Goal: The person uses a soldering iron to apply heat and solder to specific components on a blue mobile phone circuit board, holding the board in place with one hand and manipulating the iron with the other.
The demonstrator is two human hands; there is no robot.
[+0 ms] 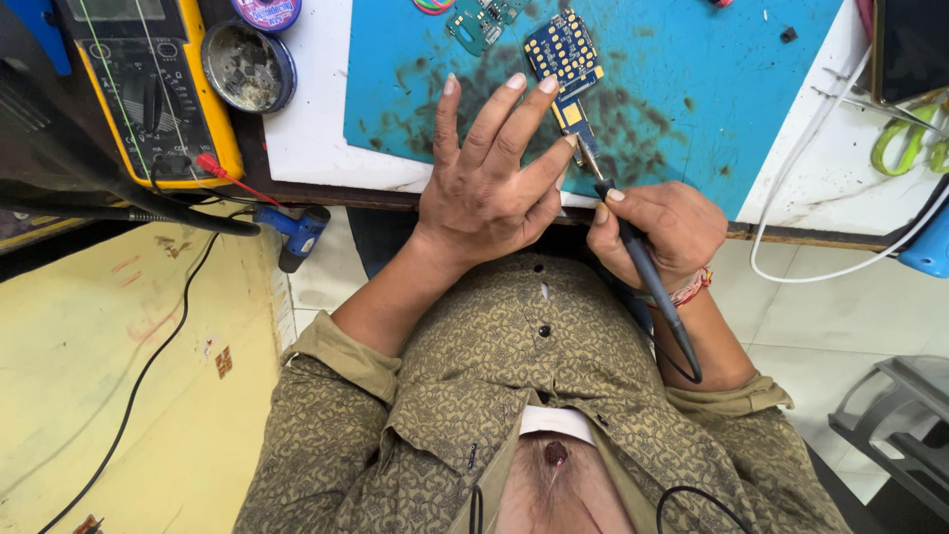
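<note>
Work mat [692, 79]: on the bench before me. Circuit board [565, 61]: on the mat, just beyond my left hand [489, 183]. Soldering iron [643, 267]: in my right hand [657, 232], right of my left, tip at the board's near end. Round tin [248, 67]: left of the mat. Multimeter [148, 79]: left of the tin.

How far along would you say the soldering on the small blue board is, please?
Done: the blue circuit board lies on the stained blue mat. In hand: the left hand steadies it while the right hand holds the soldering iron tip against it. What remains cannot be judged.
</note>
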